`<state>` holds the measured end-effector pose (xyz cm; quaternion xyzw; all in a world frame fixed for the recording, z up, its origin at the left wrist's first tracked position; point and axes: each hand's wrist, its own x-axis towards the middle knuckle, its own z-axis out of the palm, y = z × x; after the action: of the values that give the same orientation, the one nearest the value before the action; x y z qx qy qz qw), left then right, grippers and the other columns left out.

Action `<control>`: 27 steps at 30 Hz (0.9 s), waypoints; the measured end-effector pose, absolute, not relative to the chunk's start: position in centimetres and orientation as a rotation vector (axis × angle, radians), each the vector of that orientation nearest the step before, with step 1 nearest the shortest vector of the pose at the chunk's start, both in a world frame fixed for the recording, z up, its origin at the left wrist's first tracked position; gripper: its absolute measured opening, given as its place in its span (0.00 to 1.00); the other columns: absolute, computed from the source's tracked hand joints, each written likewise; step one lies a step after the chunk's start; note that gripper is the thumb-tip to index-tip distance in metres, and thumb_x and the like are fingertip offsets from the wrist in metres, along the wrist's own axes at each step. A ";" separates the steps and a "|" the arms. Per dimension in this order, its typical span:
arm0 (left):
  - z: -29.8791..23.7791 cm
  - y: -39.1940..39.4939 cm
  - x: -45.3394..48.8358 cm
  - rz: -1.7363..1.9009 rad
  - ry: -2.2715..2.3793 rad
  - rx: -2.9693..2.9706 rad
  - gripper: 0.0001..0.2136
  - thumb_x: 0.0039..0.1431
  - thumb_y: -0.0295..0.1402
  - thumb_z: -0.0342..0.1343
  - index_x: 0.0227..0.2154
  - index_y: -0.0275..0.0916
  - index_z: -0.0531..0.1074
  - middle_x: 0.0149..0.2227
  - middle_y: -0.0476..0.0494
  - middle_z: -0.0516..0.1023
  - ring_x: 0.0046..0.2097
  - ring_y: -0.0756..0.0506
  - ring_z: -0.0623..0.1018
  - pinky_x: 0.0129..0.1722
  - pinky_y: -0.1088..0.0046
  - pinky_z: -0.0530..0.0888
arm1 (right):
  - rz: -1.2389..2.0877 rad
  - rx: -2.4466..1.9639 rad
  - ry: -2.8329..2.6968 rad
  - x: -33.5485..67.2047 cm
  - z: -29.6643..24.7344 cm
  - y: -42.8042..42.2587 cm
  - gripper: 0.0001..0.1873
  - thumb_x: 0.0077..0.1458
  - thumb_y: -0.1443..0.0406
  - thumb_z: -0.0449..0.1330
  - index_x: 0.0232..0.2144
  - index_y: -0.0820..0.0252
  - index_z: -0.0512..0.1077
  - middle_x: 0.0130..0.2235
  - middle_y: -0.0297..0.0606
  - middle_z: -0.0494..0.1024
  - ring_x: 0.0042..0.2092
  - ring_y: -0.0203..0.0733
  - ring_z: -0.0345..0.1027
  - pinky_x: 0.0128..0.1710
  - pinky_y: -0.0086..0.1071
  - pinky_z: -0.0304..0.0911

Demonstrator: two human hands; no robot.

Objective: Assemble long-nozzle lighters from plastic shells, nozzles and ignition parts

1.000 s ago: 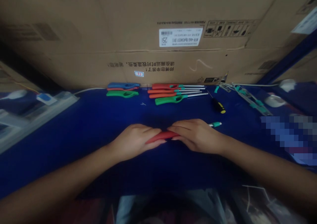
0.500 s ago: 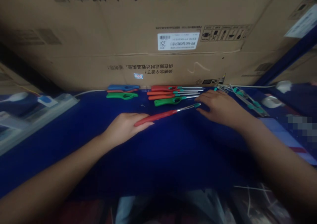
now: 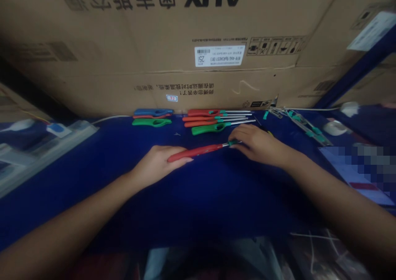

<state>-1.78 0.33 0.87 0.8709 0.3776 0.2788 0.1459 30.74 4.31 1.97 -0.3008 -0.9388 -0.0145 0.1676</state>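
My left hand (image 3: 159, 161) is closed round the handle end of a red long-nosed lighter (image 3: 198, 151), held above the blue table with its nose to the right. My right hand (image 3: 253, 141) pinches a small green collar (image 3: 233, 142) on the lighter's metal tube, close to the red handle. The fingers hide the rest of the tube. Beyond my hands lie several finished-looking lighters with metal tubes, among them a green lighter (image 3: 210, 128) and a red lighter (image 3: 202, 112).
Lighter handles without visible tubes, a blue handle (image 3: 151, 112) and a green handle (image 3: 151, 122), lie at the back left. Metal tubes with green parts (image 3: 305, 127) lie at the back right. A large cardboard box (image 3: 161, 57) stands behind; a power strip (image 3: 74, 133) is at left.
My right hand has moved left and toward me onto the lighter's tube. The green collar has shifted from the tube's far end toward the red handle. My left hand keeps its hold.
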 end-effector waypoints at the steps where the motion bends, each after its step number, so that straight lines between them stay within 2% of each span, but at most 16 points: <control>1: 0.8 0.2 -1.6 0.807 1.072 2.484 0.12 0.65 0.42 0.58 0.40 0.39 0.80 0.32 0.49 0.82 0.30 0.50 0.78 0.33 0.78 0.71 | 0.009 -0.816 -2.660 30.2 1.7 4.0 0.07 0.66 0.65 0.55 0.43 0.61 0.71 0.41 0.44 0.78 0.43 0.46 0.70 0.47 0.41 0.66; 6: 0.7 -0.2 -0.9 0.804 1.070 2.307 0.11 0.63 0.40 0.61 0.38 0.39 0.81 0.27 0.51 0.79 0.26 0.52 0.75 0.28 0.80 0.70 | 0.093 -0.716 -2.597 28.5 0.8 2.8 0.08 0.67 0.65 0.54 0.45 0.62 0.69 0.41 0.46 0.77 0.43 0.46 0.72 0.45 0.40 0.68; 11: 0.8 -0.2 -0.8 0.748 1.143 1.889 0.19 0.64 0.45 0.57 0.25 0.35 0.75 0.17 0.53 0.68 0.18 0.54 0.67 0.19 0.81 0.65 | 0.001 -0.720 -2.625 29.0 1.0 3.2 0.11 0.68 0.61 0.54 0.46 0.63 0.72 0.42 0.45 0.79 0.43 0.46 0.73 0.46 0.41 0.68; 15: 0.7 0.0 -0.8 0.688 1.140 1.663 0.21 0.64 0.49 0.56 0.29 0.34 0.77 0.15 0.54 0.65 0.16 0.55 0.64 0.16 0.82 0.61 | -0.198 -0.604 -2.635 29.1 1.4 3.1 0.13 0.69 0.65 0.52 0.45 0.68 0.73 0.39 0.47 0.80 0.40 0.46 0.73 0.42 0.41 0.69; 19: 0.6 0.0 -0.7 0.643 1.114 1.521 0.24 0.65 0.52 0.52 0.32 0.34 0.79 0.12 0.57 0.58 0.13 0.56 0.58 0.14 0.82 0.56 | -0.303 -0.538 -2.586 28.7 1.4 2.5 0.13 0.68 0.67 0.50 0.44 0.69 0.73 0.37 0.48 0.80 0.38 0.45 0.71 0.40 0.40 0.68; 22: 0.8 -0.5 -0.5 0.622 1.150 1.535 0.24 0.63 0.53 0.53 0.31 0.34 0.79 0.12 0.57 0.59 0.14 0.56 0.58 0.14 0.81 0.56 | -0.233 -0.545 -2.591 28.5 1.2 2.2 0.12 0.68 0.68 0.51 0.42 0.69 0.73 0.35 0.47 0.78 0.36 0.44 0.70 0.40 0.39 0.67; 27: 1.1 -1.2 -0.4 0.652 1.201 1.736 0.22 0.61 0.51 0.57 0.27 0.35 0.76 0.16 0.55 0.63 0.18 0.55 0.61 0.17 0.80 0.58 | 0.130 -0.606 -2.608 28.4 1.2 1.9 0.09 0.66 0.68 0.53 0.40 0.64 0.73 0.31 0.41 0.75 0.33 0.40 0.67 0.37 0.34 0.64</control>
<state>-0.45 -1.16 1.14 0.7018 0.4858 0.2637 0.4494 28.44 1.93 1.21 -0.2201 -0.9472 0.0472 0.2283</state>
